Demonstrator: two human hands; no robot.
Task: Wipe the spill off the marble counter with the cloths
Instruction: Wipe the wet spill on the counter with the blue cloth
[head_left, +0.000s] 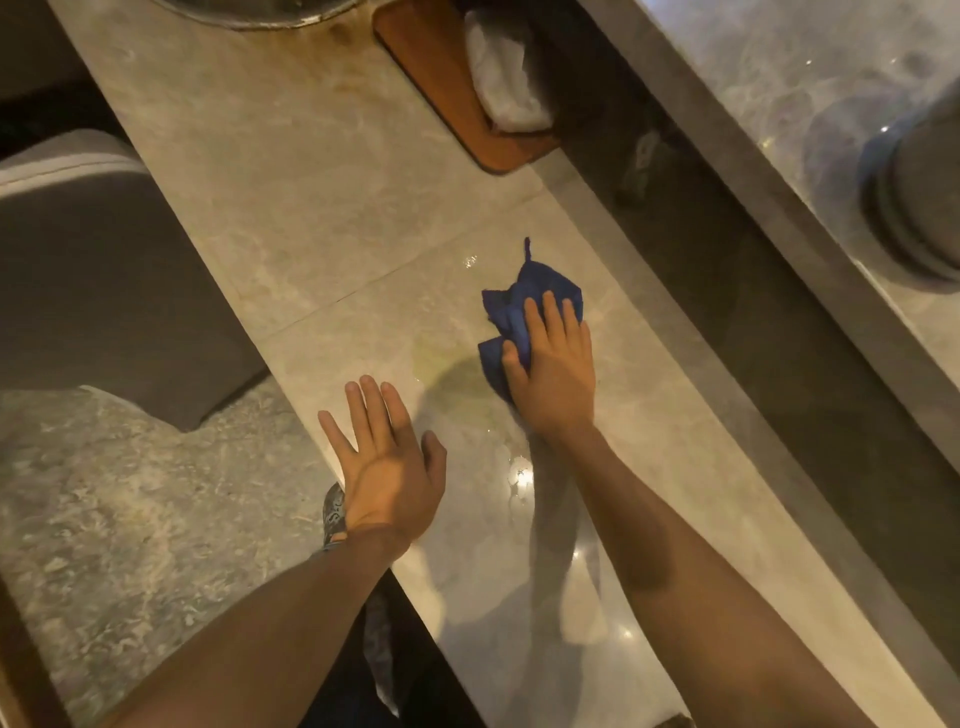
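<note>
Hands at work on a marble tabletop (322, 171): the left hand (387, 467) rests near the front edge, fingers spread wide and empty, while the right hand (553, 371) presses a crumpled blue cloth (524, 291), fingers flat on it, toward the far edge. Between them a yellowish spill (436, 358) seems only partly wiped; wet glints remain. Beyond, a wooden tray (441, 88) holds white cloth (501, 73).

Light: dim, warm, amber cast
Glare: bright specks glint on the counter (519, 475)
Shadows: soft double shadows trail beneath both arms
Focus: slightly soft overall
Edges: wide-angle bending, corners dark and murky
</note>
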